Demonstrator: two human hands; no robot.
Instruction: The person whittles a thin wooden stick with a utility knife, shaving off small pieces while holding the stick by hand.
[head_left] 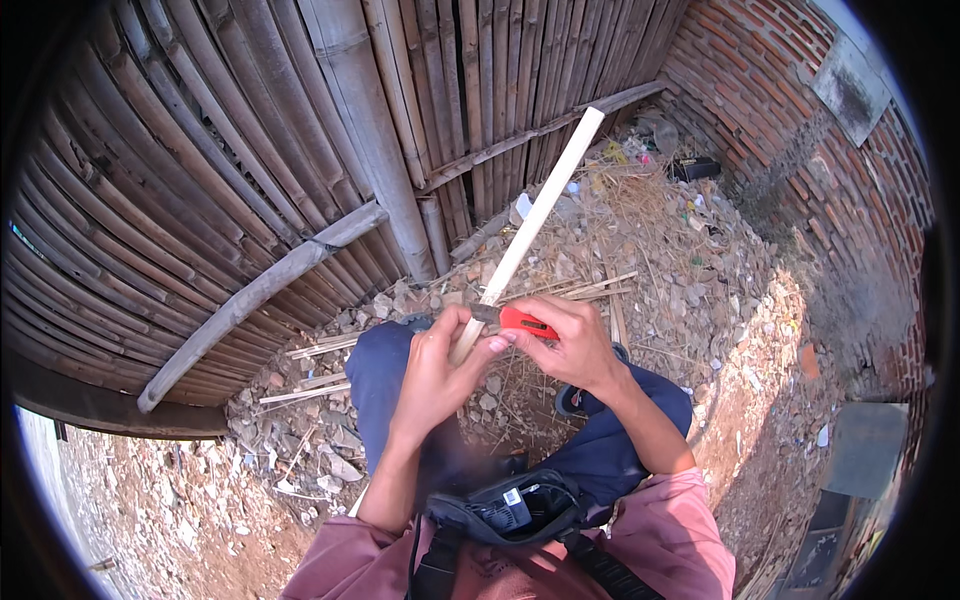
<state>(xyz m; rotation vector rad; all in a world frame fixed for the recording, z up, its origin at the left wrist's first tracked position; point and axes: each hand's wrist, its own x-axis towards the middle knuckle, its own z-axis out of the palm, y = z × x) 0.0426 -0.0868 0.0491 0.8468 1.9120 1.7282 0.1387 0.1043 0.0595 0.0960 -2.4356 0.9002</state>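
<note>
A long pale wooden strip (545, 207) slants up and away from my hands, with its near end between my fingers. My left hand (432, 368) is closed round the lower part of that strip. In my right hand (578, 342) is a red-handled utility knife (530, 324). Its dark blade crosses the strip just above my left fingers and touches or nearly touches the wood. Both thumbs are close together beneath the blade. My right fingers partly hide the knife's handle.
Thin wooden strips (305, 392) lie on the rubble (660, 270) around my bent legs. A bamboo wall (360, 130) rises at the left and ahead, with a brick wall (745, 70) at the right. An open black bag (510, 505) sits at my waist.
</note>
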